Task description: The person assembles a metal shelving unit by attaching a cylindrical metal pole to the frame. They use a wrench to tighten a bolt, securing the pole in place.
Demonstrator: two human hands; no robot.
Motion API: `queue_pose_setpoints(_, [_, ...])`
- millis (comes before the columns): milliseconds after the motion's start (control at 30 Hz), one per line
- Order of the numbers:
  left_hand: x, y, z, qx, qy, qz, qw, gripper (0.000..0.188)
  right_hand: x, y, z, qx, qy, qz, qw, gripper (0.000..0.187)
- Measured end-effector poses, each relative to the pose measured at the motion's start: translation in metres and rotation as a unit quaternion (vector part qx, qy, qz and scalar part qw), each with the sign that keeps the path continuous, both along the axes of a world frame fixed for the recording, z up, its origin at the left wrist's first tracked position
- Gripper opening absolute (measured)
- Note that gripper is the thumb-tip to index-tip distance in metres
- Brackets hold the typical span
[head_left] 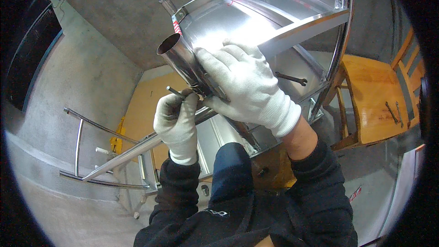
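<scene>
My left hand [176,126], in a white glove, pinches a thin metal rod [175,92] between thumb and fingers. The rod's tip points up and left, beside the lower end of a shiny wide metal tube [180,59]. That tube is tilted, its open round end facing up and left. My right hand [249,82], also gloved, grips the tube from its right side; the thumb is mostly hidden. Behind it rises a shiny metal frame with a large tray-like panel [206,23]. What the rod's other end touches is hidden by the left hand.
An open-end wrench [292,79] lies on the metal frame right of my right hand. A wooden chair [372,91] stands at the right, with two wrenches [394,114] on its seat. A tubular rail [123,155] extends left, before a yellow object [120,137] by the wall.
</scene>
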State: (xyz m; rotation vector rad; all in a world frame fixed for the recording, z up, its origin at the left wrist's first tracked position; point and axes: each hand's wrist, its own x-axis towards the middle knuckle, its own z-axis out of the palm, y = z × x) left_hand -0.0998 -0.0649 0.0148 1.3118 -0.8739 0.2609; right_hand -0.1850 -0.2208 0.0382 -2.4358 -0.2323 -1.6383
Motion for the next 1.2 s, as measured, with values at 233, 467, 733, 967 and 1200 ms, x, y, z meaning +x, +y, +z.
queue_pose_setpoints(233, [0.001,-0.002,0.003,-0.029,0.076,-0.065,0.995,0.010,0.001,-0.002,0.000,-0.001,-0.004,0.005,1.000,0.069])
queue_pose_setpoints(467, [0.001,-0.003,-0.003,-0.047,0.079,-0.038,0.995,0.010,0.000,-0.001,0.001,-0.004,0.001,-0.002,1.000,0.067])
queue_pose_setpoints(733, [0.002,-0.002,-0.004,-0.024,0.052,-0.027,0.998,0.012,0.000,-0.002,0.000,-0.008,0.000,-0.003,1.000,0.065])
queue_pose_setpoints(967, [0.006,-0.005,-0.006,-0.040,0.003,0.007,0.999,0.015,0.000,-0.002,0.001,0.001,0.001,0.009,1.000,0.066])
queue_pose_setpoints(1200, [0.026,0.000,0.001,0.050,-0.264,0.050,0.962,0.020,-0.001,0.003,0.002,0.005,0.000,-0.004,1.000,0.067])
